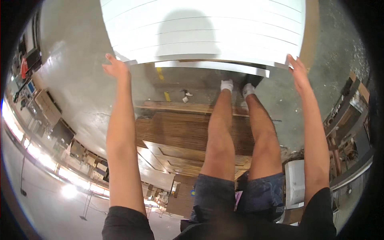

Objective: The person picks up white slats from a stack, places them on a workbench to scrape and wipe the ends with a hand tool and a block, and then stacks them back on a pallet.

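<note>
A large white panel with thin parallel grooves lies in front of me, its near edge toward my body. My left hand is at its near left corner, fingers spread outward, the palm side close against the edge. At the near right corner, my right hand is closed on the panel's edge, fingertips over the white surface. Just below the near edge shows a separate white strip, partly in shadow. Whether the strip is joined to the panel I cannot tell.
Behind my legs lies a stack of brown wood-grain boards. A brown sheet edge shows along the panel's right side. Small scraps and yellow tape marks are on the concrete floor. Shelving and materials stand at right.
</note>
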A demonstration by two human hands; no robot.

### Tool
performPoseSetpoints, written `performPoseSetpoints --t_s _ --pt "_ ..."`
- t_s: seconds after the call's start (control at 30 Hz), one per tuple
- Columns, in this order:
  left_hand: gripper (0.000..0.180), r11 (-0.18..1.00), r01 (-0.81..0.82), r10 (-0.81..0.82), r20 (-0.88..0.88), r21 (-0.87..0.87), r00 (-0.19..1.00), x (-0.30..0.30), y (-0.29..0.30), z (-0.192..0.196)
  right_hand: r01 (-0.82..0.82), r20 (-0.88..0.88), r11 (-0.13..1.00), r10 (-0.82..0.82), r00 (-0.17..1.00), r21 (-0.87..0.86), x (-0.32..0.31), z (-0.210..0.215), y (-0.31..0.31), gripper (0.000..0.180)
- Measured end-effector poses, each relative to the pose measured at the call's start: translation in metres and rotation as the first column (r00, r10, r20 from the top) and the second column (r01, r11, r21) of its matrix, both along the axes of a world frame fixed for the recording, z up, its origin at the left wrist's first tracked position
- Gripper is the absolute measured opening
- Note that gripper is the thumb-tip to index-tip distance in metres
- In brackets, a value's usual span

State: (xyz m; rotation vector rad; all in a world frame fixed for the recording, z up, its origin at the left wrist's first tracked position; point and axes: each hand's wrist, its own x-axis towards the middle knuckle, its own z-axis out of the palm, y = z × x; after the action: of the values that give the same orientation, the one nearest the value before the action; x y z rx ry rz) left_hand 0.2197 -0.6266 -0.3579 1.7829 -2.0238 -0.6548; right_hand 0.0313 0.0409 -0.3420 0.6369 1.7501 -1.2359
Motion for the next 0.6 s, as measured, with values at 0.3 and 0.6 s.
performPoseSetpoints --t_s 0.3,0.6 --pt "0.093 0.683 0.157 -0.254 0.031 0.713 0.967 -0.003 -0.039 -0.021 -0.06 -0.066 0.974 0.076 0.995 0.22 0.001 -0.029 0.035 0.113" --pt "0.087 0.673 0.184 -0.179 -0.083 0.716 0.98 -0.001 -0.029 -0.027 -0.007 -0.094 0.97 0.031 0.995 0.245 0.001 -0.018 0.026 0.112"
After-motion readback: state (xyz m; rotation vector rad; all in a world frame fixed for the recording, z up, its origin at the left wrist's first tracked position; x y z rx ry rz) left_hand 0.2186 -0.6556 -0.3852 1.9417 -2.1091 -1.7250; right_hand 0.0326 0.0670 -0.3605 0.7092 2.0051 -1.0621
